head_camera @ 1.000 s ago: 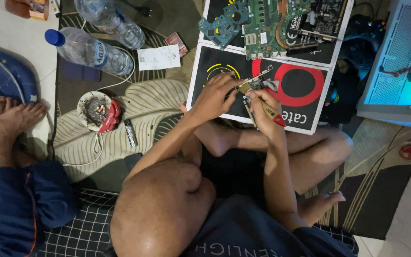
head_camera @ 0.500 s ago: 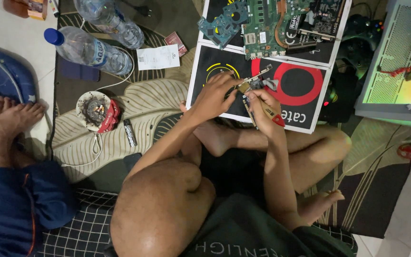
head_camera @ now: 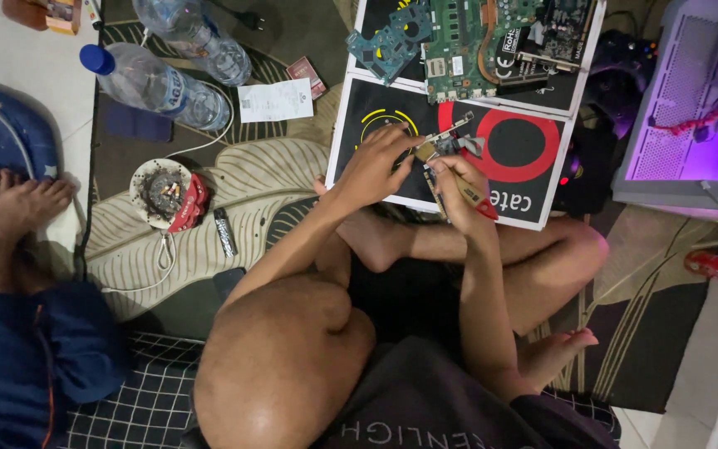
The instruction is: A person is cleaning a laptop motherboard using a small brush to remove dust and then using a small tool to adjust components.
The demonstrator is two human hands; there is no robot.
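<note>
Person seated cross-legged on a patterned rug, lower centre of the frame, knees spread left and right.

Right edge: open computer case, lit purple inside.

Upper centre: flat black box with a red ring and a yellow ring printed on it; it lies on the rug just in front of the shins. Above it, at the top edge, a green motherboard with a smaller bluish circuit board beside it on the left.

Upper left: two clear plastic water bottles lying on their sides. A white paper slip sits just right of them.

Left of centre: round ashtray, a red lighter touching its right rim, a white cable trailing below.

Far left: another person's bare feet and a blue trouser leg.

Centre, over the black box: left hand, fingers curled and closed around a small metal part; the exact grip is hidden. Right hand closed around a red-handled screwdriver, its tip hidden at the part. The two hands are touching or nearly so.
</note>
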